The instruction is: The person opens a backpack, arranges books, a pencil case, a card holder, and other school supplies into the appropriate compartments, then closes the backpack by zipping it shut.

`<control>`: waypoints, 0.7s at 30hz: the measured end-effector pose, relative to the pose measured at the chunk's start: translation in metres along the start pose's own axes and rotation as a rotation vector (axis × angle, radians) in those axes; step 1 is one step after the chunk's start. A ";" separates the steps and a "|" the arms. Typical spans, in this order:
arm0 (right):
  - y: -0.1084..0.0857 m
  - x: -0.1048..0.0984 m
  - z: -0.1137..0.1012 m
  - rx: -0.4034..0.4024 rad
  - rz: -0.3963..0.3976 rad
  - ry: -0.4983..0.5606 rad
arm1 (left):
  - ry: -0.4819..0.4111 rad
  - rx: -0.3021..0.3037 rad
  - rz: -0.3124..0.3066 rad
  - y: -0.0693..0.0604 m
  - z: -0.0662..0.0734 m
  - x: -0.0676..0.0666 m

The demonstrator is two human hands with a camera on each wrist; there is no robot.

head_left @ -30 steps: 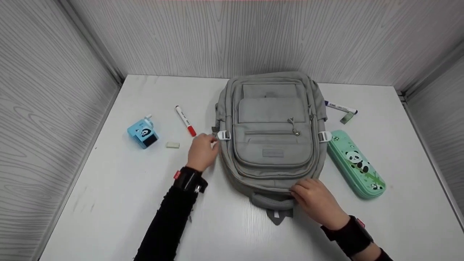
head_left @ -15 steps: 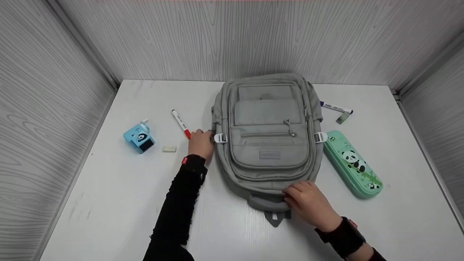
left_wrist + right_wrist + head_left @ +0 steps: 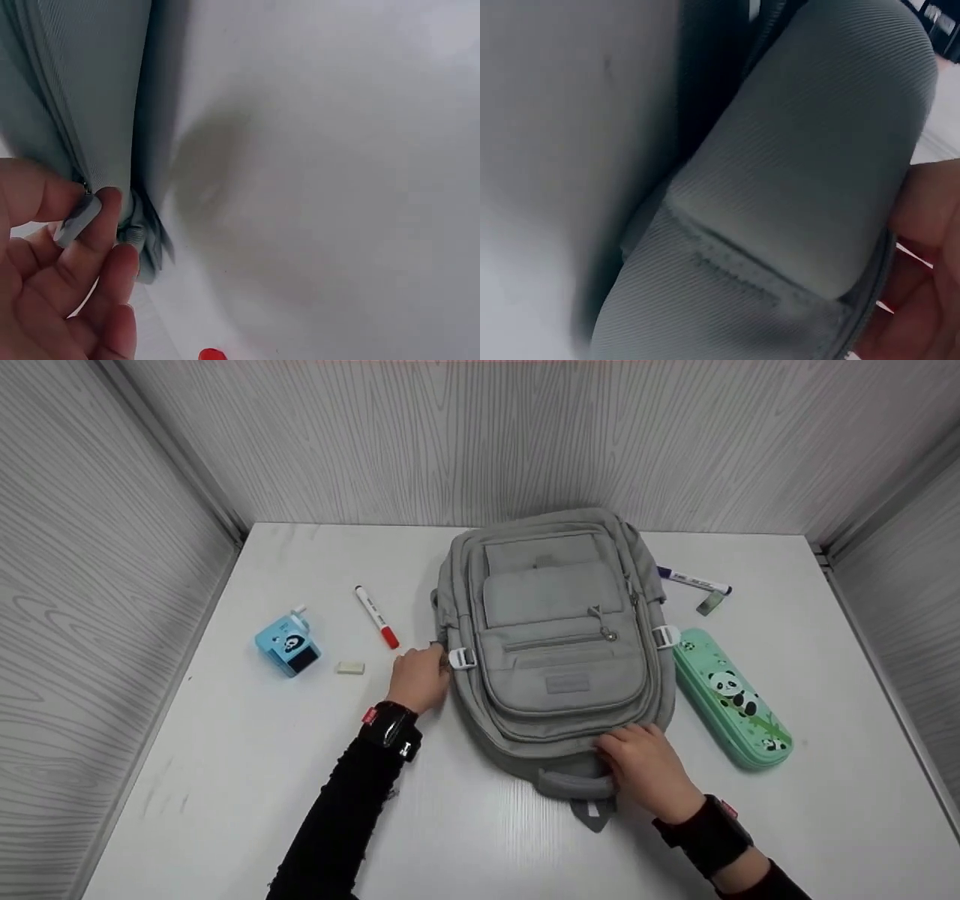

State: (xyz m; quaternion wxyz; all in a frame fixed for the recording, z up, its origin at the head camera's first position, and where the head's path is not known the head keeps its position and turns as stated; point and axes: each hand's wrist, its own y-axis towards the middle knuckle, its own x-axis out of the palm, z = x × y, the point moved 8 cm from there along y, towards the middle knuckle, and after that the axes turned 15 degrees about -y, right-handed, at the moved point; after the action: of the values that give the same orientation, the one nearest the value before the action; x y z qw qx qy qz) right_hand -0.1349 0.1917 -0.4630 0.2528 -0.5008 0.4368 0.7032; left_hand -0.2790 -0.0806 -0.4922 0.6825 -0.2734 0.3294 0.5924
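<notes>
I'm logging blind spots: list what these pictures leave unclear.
Head: inside of the bag, hidden by the bag itself; any wording on its label, too small.
Left wrist: most of the red marker, cut by the bottom edge.
Right wrist: part of the right grip, cut by the right edge.

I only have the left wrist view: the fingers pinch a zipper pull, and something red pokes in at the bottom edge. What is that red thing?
Observer: It's the red cap of a white marker, lying left of the backpack.
Operator: And where is the right hand?
Observer: It holds the edge of the backpack beside the carry handle.
Operator: Anything lying on the bag's other side?
Observer: Yes, a green panda-print case, to the right of the backpack.
</notes>
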 end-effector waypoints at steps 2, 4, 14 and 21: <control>-0.001 0.002 0.010 0.020 -0.017 -0.013 | 0.010 0.023 -0.016 -0.014 0.003 -0.001; -0.002 0.005 0.020 0.038 -0.030 -0.012 | 0.017 0.052 -0.018 -0.027 0.006 -0.002; 0.014 0.019 0.067 0.141 -0.084 0.049 | -0.021 0.154 -0.006 -0.079 0.019 0.010; 0.043 0.039 0.106 0.226 -0.259 0.044 | -0.111 0.188 -0.110 -0.095 0.039 0.035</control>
State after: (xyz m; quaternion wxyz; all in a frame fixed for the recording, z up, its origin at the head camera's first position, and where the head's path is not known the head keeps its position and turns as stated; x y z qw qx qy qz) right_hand -0.2347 0.2589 -0.4713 0.3865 -0.5366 0.4501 0.6001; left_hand -0.1778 -0.0428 -0.4965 0.7537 -0.1925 0.3300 0.5348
